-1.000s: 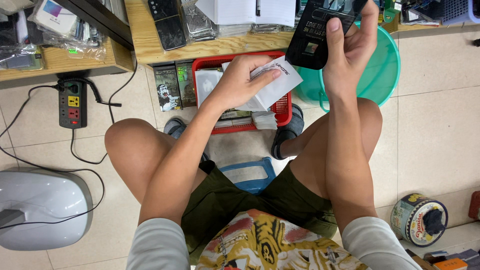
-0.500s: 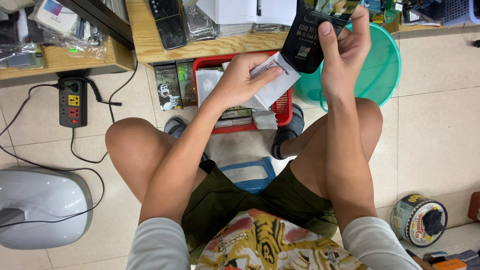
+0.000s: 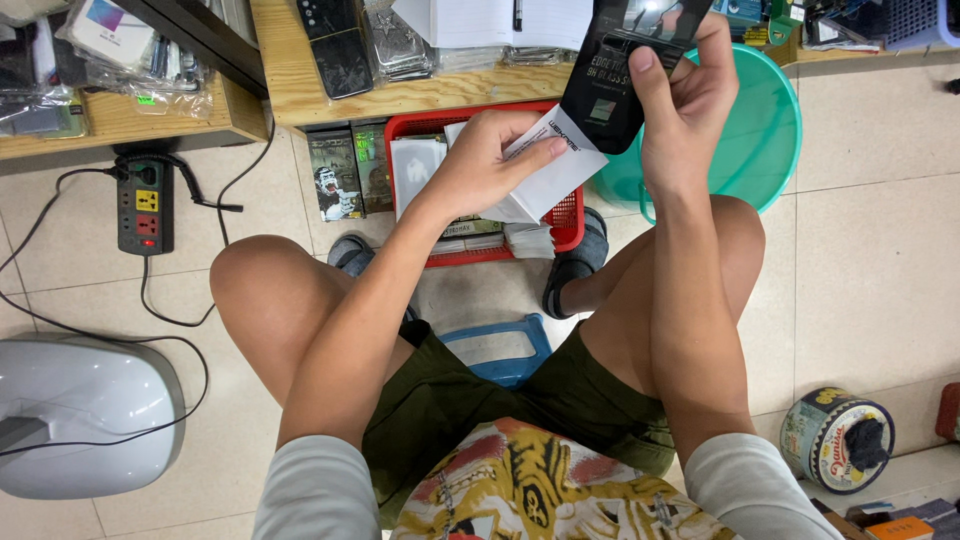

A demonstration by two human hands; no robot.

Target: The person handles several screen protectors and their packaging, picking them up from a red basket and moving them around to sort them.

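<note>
From the head camera, the left hand pinches a white paper packet just above the red basket, while the right hand grips a black flat package up beyond the basket's far right corner. The black package is held only near its lower edge, so I judge it could tip or slide out, dropping into the teal bucket beside the basket.

Flat black packet held upright, white paper sleeve tilted below

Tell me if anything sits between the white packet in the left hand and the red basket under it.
Nothing visible does. The left hand holds the white packet right above the red basket, with only open air between them.
</note>
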